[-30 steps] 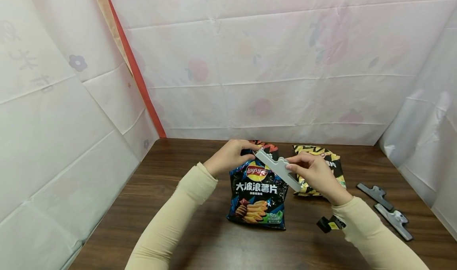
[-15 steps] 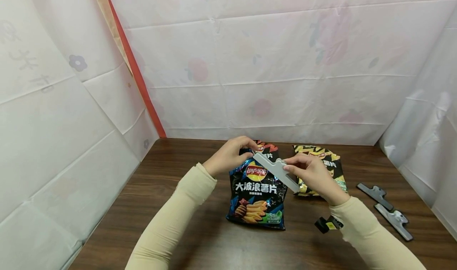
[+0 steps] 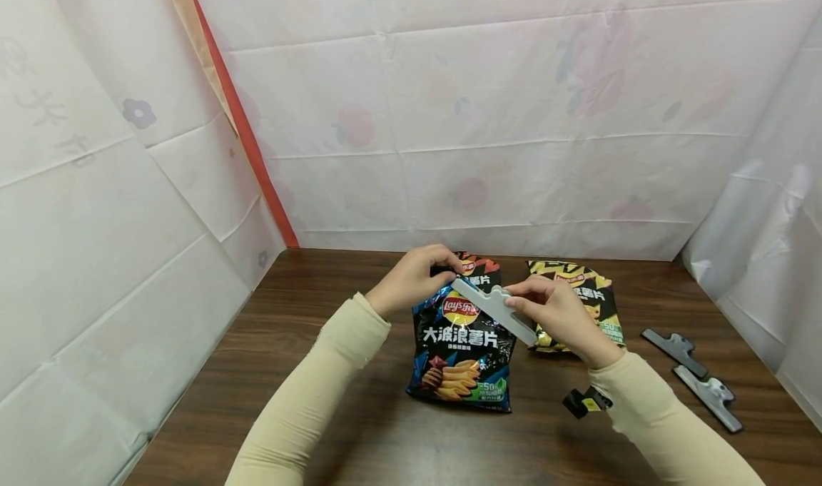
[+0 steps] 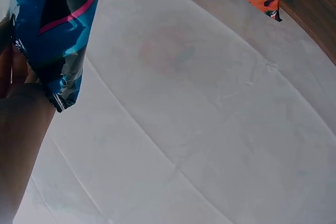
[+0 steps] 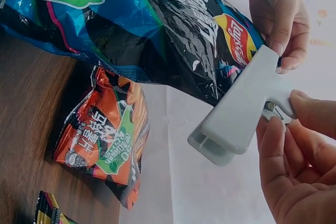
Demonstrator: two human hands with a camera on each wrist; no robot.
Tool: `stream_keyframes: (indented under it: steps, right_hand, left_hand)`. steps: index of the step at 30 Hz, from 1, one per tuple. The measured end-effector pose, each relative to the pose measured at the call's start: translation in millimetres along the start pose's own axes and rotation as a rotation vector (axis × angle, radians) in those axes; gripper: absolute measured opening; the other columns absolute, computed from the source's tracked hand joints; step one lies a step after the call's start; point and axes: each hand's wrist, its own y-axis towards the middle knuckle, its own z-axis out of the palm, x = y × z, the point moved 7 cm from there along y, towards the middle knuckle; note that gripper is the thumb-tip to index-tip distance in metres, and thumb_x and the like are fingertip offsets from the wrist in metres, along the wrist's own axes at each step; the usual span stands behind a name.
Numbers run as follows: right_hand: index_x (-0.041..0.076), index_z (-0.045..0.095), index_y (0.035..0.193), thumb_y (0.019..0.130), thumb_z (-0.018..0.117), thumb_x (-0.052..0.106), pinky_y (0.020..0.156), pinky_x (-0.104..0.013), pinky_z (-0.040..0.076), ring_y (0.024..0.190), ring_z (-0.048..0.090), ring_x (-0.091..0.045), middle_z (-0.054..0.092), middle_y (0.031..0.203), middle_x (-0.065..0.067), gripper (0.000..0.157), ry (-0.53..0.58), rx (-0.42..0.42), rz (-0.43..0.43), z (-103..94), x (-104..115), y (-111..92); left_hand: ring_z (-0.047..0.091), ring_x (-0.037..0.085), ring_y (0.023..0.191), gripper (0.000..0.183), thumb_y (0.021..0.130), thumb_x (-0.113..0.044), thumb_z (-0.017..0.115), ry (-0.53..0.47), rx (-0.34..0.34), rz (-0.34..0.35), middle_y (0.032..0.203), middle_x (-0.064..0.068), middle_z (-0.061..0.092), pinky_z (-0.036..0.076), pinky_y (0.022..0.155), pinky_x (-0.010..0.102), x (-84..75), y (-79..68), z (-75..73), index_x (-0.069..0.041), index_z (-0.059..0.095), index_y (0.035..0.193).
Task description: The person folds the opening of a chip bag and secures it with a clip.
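Right wrist view: right hand (image 5: pixel 302 182) pinches grey bag clip (image 5: pixel 239 108) snugly, likely for leverage.
Beyond, left hand (image 5: pixel 285 19) pinches blue Lay's bag (image 5: pixel 147 40) closely, apparently steadying it.

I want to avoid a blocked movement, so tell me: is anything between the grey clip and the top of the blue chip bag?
Nothing visible stands between them: the grey clip, held by the right hand, overlaps the top of the blue chip bag. The left hand pinches the bag beside the clip's far end.
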Motion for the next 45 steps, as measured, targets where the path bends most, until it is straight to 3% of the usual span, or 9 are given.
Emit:
stream_keyframes:
  steps: [9,20,36,45]
  right_hand:
    - [0.008,0.074,0.110,0.091,0.071,0.023,0.058,-0.029,0.050,0.073,0.059,-0.016,0.070,0.102,-0.012,0.025,-0.005,-0.001,0.027,1.7,-1,0]
    - [0.008,0.072,0.114,0.092,0.070,0.027,0.063,-0.038,0.054,0.078,0.061,-0.017,0.068,0.107,-0.013,0.029,0.023,0.013,0.058,3.4,-5,0]
    - [0.007,0.070,0.119,0.092,0.070,0.032,0.063,-0.036,0.053,0.077,0.061,-0.016,0.071,0.105,-0.016,0.037,0.102,0.029,0.139,5.1,-9,-1]
    - [0.006,0.069,0.121,0.093,0.069,0.030,0.068,-0.037,0.055,0.081,0.064,-0.015,0.070,0.107,-0.016,0.037,0.121,0.024,0.134,7.2,-11,-1]
  left_hand:
    - [0.064,0.013,0.098,0.014,0.096,-0.006,0.062,0.020,-0.001,0.014,0.108,0.002,0.068,0.053,0.085,0.029,0.0,-0.8,-1.7,-0.011,0.071,0.105]
    - [0.065,0.011,0.091,0.015,0.095,-0.004,0.062,0.026,-0.005,0.020,0.108,0.003,0.069,0.053,0.078,0.024,-1.6,-0.6,-3.9,-0.011,0.072,0.105]
    - [0.066,0.014,0.101,0.019,0.095,-0.010,0.064,0.051,-0.020,-0.030,0.115,0.004,0.070,0.054,0.087,0.032,-0.1,-3.2,-6.6,-0.012,0.072,0.112]
    - [0.060,0.022,0.116,0.027,0.096,-0.019,0.064,0.059,-0.079,-0.054,0.126,0.004,0.065,0.051,0.096,0.043,7.5,-11.4,-12.3,-0.014,0.066,0.122]
